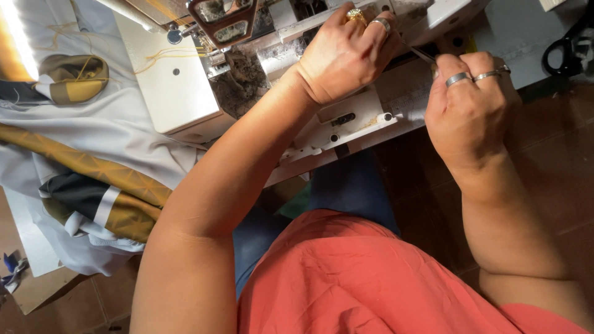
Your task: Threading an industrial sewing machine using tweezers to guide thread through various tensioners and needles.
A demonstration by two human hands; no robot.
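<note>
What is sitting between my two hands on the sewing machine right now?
In the head view, a thin metal tool, likely tweezers, spans the gap between the left hand and the right hand, which grips it, above the white sewing machine.

I'm sitting at a sewing workshop station: a white overlock sewing machine (346,117) with its cover swung open stands in front of me, white and gold-patterned fabric (93,179) is heaped beside it, black scissors (569,43) lie on the worktop (526,62), brown tiled floor (550,167) below.
</note>
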